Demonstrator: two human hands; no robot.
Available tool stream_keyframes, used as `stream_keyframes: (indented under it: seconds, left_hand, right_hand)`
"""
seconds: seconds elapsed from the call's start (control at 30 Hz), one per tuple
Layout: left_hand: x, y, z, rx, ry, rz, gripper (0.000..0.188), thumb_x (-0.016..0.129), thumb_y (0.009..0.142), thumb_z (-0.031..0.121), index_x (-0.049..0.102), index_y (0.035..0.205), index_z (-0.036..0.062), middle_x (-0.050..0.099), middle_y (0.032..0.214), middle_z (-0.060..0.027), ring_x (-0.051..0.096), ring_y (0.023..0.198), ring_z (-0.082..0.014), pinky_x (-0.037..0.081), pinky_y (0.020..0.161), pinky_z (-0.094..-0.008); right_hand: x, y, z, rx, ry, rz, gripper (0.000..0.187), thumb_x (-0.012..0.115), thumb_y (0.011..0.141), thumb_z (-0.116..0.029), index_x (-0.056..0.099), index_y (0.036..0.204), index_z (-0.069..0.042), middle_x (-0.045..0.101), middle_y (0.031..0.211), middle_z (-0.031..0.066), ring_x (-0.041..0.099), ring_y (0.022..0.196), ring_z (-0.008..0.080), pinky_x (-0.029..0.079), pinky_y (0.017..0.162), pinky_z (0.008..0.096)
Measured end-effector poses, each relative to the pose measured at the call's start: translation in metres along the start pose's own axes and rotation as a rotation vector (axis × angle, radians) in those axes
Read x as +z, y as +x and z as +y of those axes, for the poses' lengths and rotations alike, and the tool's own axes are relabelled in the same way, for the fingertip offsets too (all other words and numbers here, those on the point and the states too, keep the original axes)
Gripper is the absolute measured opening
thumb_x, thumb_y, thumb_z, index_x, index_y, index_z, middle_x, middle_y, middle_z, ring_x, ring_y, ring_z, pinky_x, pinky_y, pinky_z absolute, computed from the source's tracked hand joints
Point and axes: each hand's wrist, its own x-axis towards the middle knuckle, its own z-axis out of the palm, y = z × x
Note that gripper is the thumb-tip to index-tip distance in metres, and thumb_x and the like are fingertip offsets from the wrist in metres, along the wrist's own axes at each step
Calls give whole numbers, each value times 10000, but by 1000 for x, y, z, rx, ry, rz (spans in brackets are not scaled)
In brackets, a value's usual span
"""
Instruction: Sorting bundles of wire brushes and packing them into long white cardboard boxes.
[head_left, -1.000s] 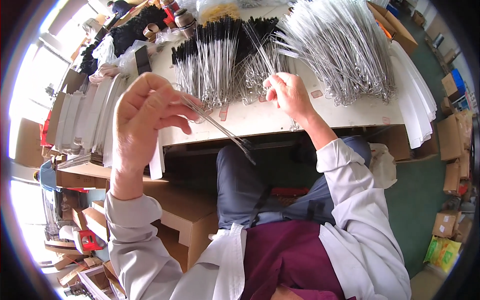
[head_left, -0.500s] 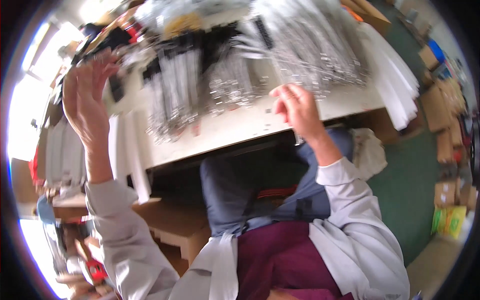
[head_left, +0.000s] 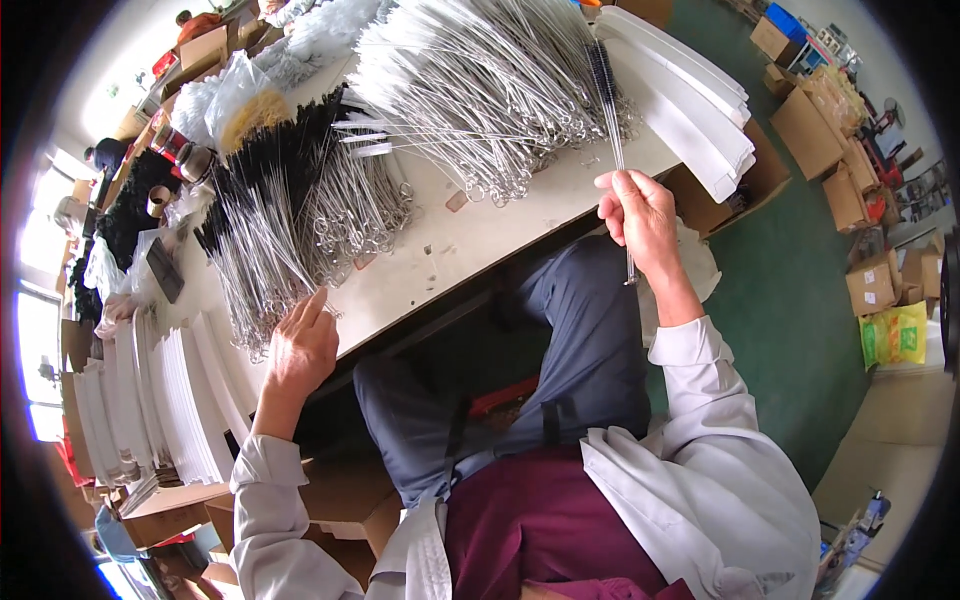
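Left hand now lowered onto black-bristled wire brush pile, fingers loosely open; thin black-tipped wire brush gripped upright by right hand beside pile, fingers closed.

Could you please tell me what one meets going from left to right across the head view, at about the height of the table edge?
Stacked white card sleeves → left hand at the black-tipped wire brushes → bare table top → right hand holding one thin wire brush upright → cardboard boxes on the green floor.

Right hand pinches a wire brush; left hand touches another brush pile.
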Motion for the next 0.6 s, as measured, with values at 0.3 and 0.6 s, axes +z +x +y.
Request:
stream_keyframes:
  seconds: [0.3, 0.6]
  left_hand:
    - [-18, 26, -2, -138, -76, -17, 142, 684, 830, 46, 628, 950, -4, 681, 1175, -200, 686, 999, -389, 574, 849, -443]
    - [-19, 27, 16, -141, 15, 9, 221, 760, 778, 74, 649, 950, -8, 655, 1146, -222, 610, 1137, -427, 503, 988, -485]
  right_hand:
    - [0, 2, 11, 9, 2, 7, 334, 522, 1076, -290, 690, 1065, -1, 620, 703, 32, 469, 477, 42, 341, 403, 205]
    - [-7, 1, 12, 19, 3, 13, 337, 534, 1074, -303, 696, 1060, -7, 624, 687, 41, 480, 484, 46, 348, 413, 207]
